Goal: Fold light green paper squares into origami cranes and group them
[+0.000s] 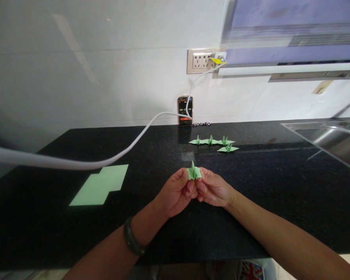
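A small folded green paper figure (pixel 194 172) is pinched between both my hands above the black countertop (pixel 251 182). My left hand (pixel 176 193) grips its left side with closed fingers; a dark band sits on that wrist. My right hand (pixel 212 189) grips its right side, fingers also closed. The two hands touch each other under the paper. Several finished green paper cranes (pixel 214 142) stand in a row farther back on the counter.
Flat green paper sheets (pixel 100 185) lie at the left. A phone (pixel 185 110) showing a timer leans on the wall, with a white cable (pixel 76 162) running from the wall socket (pixel 201 61) across the left. A steel sink (pixel 329 140) is at the right.
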### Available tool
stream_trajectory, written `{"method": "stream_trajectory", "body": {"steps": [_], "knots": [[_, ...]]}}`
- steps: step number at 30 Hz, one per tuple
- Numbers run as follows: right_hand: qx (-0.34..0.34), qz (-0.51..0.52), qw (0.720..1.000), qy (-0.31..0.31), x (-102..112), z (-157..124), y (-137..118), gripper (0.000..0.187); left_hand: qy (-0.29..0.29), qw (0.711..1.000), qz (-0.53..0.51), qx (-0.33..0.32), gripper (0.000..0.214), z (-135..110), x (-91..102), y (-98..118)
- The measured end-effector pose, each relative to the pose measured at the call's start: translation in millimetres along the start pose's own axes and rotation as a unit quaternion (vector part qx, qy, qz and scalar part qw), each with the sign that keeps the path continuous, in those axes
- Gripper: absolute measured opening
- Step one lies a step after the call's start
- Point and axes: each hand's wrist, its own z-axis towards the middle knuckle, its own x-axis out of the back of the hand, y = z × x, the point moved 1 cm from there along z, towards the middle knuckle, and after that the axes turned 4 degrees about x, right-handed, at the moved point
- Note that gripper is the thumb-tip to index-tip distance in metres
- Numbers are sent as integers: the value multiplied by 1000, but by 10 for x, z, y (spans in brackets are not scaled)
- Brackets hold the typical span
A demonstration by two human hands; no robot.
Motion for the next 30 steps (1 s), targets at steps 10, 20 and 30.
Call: {"method": "stream_trajectory", "body": {"steps": [10,20,30], "knots": [[-1,-20,999,30,17,-3,11,17,10,1000,19,-5,22,-8,-8,8],[-8,-185,981,62,129,-51,-318,18,84,947,306,43,20,-4,123,145],[-123,-313,941,28,105,-73,-352,21,91,883,460,5,18,-19,100,149]]}}
